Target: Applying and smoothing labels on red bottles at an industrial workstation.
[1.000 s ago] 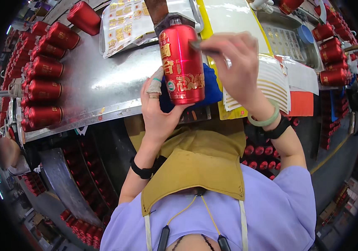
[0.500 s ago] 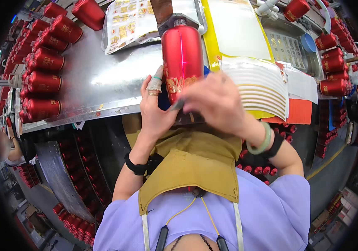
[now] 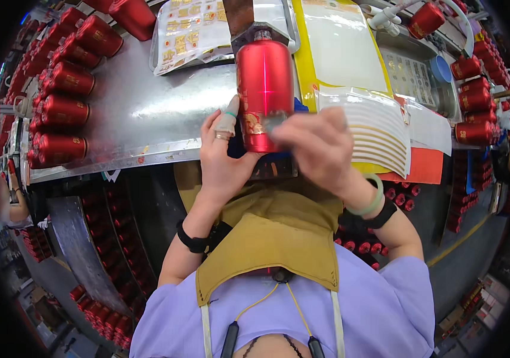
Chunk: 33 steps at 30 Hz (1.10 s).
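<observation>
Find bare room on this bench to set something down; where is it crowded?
The silver metal worktop has a broad bare patch, bordered by shiny red bottles leftward, the white sheet of gold stickers above, and the left hand rightward. Crowded: right of the handled glossy red bottle, with white gold-striped sheets.

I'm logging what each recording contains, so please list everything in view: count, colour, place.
Worked bottle: 1, red and gold, upper centre
Other bottles: many, red, left, right and below
Small tool: 1, dark, blurred, right fingers
Metal table: 1, silver, left of bottle
Tray: 1, silver, top
Decal sheets: count unclear, white and gold, on tray
Striped sheets: stack, white and gold, right
Orange sheet: 1, red-orange, far right
Basin: 1, silver, upper right
Cup: 1, blue, basin
Co-worker: at least 1, left edge
Apron: 1, mustard, worn
Left hand: 1, wrapped finger, cupping bottle
Right hand: 1, bottle's lower right
</observation>
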Tool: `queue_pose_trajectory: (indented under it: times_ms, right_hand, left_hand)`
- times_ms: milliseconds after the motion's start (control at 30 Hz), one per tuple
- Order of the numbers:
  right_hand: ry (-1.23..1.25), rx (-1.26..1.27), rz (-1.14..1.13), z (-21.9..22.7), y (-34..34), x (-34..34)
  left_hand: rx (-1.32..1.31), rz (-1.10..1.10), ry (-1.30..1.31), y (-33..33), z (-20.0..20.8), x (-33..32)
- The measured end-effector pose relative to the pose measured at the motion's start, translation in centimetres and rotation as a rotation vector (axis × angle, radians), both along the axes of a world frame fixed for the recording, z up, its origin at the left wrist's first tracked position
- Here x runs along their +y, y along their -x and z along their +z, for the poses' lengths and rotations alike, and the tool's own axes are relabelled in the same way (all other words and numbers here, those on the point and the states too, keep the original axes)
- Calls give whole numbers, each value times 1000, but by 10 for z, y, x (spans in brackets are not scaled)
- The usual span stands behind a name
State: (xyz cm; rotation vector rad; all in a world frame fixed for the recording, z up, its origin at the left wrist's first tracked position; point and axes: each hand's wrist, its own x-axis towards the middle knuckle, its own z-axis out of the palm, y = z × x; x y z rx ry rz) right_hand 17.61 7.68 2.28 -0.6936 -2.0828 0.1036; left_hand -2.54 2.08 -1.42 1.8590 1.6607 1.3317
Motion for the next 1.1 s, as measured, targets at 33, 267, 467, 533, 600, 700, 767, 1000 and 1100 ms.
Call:
queue_pose_trajectory:
  times_ms: [33, 267, 467, 533, 600, 700, 767, 1000, 1100]
  right_hand:
    - [45, -23, 164, 0, 1, -15]
    - [109, 67, -53, -7, -2, -8]
    - [252, 114, 24, 14, -2, -17]
    - [211, 173, -128, -5, -4, -4]
    - [164, 87, -42, -8, 1, -13]
    - [115, -29, 158, 11, -1, -32]
    - [93, 41, 2, 24, 1, -25]
    - [66, -77, 100, 17, 1, -33]
    - [-39, -56, -119, 14, 0, -11]
  left_hand:
    - [157, 19, -87, 0, 5, -1]
    - [-148, 3, 89, -11, 4, 2]
    - [-46, -5, 171, -1, -8, 3]
    - [-77, -8, 178, -2, -9, 3]
    - [-178, 5, 188, -5, -7, 4]
    - [3, 23, 102, -7, 3, -1]
    - [88, 14, -31, -7, 8, -3]
    - [-244, 62, 158, -18, 12, -6]
    - [96, 96, -31, -18, 6, -5]
